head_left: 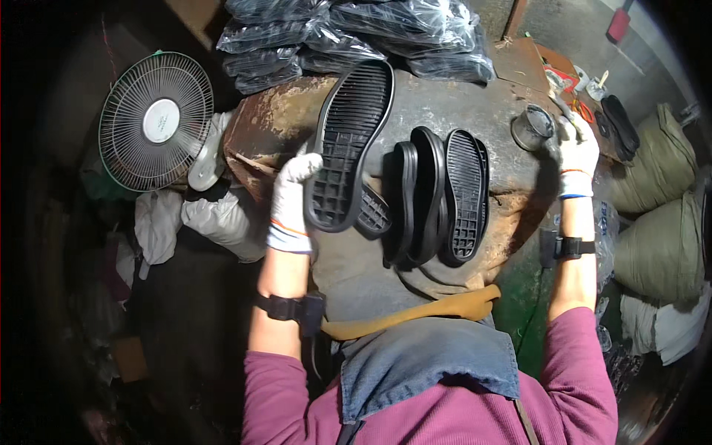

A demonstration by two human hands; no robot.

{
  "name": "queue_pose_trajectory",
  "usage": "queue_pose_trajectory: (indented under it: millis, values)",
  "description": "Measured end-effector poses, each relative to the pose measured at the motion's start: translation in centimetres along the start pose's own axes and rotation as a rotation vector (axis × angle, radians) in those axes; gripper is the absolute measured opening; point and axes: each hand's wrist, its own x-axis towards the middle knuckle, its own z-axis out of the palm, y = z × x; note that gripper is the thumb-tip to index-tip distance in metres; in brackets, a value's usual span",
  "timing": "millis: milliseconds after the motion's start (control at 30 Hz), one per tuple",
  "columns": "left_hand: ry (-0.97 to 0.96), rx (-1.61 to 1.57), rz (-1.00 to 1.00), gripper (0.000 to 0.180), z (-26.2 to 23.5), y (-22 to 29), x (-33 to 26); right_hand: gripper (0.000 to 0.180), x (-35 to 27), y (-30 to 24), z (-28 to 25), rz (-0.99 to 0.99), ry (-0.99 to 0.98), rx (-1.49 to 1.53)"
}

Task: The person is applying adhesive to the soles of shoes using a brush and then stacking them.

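Observation:
My left hand (292, 189), in a white knit glove, grips a black shoe sole (348, 141) by its edge. That sole is raised and tilted, its ribbed and gridded inner side showing. Under its lower end, another black sole (372, 213) is partly hidden. Right of it, several black soles stand on edge or lean together, the rightmost sole (465, 196) showing its inner side. My right hand (578, 152), also gloved, is out at the right beside a metal cup (532, 127). Its fingers close on a slim greyish tool (560, 101), whose kind I cannot make out.
Stacked soles in clear plastic bags (356, 37) line the worktable's (460, 100) far edge. A fan (159, 122) stands at left. Orange-handled scissors (584, 111) and more black soles (620, 126) lie at far right, above green sacks (653, 245). A yellow-brown strip (415, 308) crosses near my lap.

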Motion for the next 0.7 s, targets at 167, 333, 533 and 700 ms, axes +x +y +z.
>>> queue_pose_trajectory:
  millis: [167,333,533,700]
  values:
    - [-0.130,-0.626,-0.051,0.086,6.9,-10.6,0.8,0.023,-4.1,-12.6,3.9,0.019,-0.180,0.207]
    - [0.024,-0.611,-0.168,0.085,6.7,-15.0,0.7,0.022,-7.1,-12.3,6.8,0.597,-0.268,1.273]
    - [-0.041,-0.525,-0.225,0.082,5.9,-14.0,-0.7,0.029,-8.3,-13.7,6.8,-0.390,-0.263,-0.188]
    - [-0.052,-0.557,-0.279,0.083,5.8,-13.7,-1.1,0.029,-10.4,-16.8,7.2,-0.543,-0.345,-0.097]
